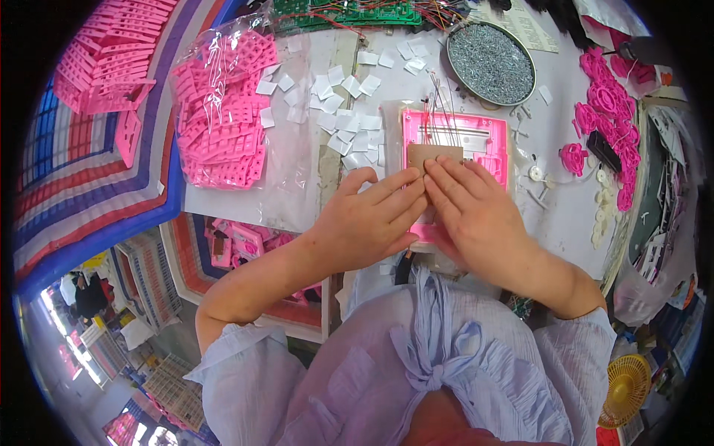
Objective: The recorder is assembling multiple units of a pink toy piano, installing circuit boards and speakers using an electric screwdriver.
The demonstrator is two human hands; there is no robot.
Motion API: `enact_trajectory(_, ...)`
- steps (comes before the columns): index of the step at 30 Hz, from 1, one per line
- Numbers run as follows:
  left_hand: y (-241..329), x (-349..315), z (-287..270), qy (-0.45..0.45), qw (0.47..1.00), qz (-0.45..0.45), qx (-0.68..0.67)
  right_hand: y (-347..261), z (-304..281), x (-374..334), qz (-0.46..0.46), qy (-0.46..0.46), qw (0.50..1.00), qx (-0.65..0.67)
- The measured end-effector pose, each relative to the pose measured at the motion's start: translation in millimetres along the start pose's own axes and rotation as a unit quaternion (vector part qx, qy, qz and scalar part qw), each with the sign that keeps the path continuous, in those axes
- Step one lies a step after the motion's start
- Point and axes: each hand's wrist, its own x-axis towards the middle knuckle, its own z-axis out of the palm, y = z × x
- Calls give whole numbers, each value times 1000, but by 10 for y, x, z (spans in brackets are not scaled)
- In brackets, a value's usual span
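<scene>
Both my hands lie on a flat brown board (439, 152) set in an open pink plastic casing (496, 152). My left hand (375, 209) reaches in from the left, fingers stretched out and thumb apart, its fingertips at the board's lower left. Flat and close together, the fingers of my right hand (476, 208) press on the board's middle. Thin wires (440, 100) stick up beyond the board's far edge. The lower part of the casing is largely hidden under my hands.
White square pieces (357, 123) lie scattered left of the casing, beside a clear bag of pink parts (223, 126). Small metal screws (491, 63) fill a round dish behind. Green circuit boards (349, 13) are at the far edge; pink pieces (610, 100) lie right.
</scene>
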Motion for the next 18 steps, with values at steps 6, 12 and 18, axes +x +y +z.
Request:
enact_trajectory(6,-22,48,-41,-3,999,-25,-29,66,-62,-3,-15,-6,1000,-10)
enact_trajectory(12,70,127,-87,-4,999,-35,-18,45,-32,-25,-25,1,997,-75)
enact_trajectory(18,-60,99,-82,31,998,-14,-56,519,-532,-400,-2,274,947,169)
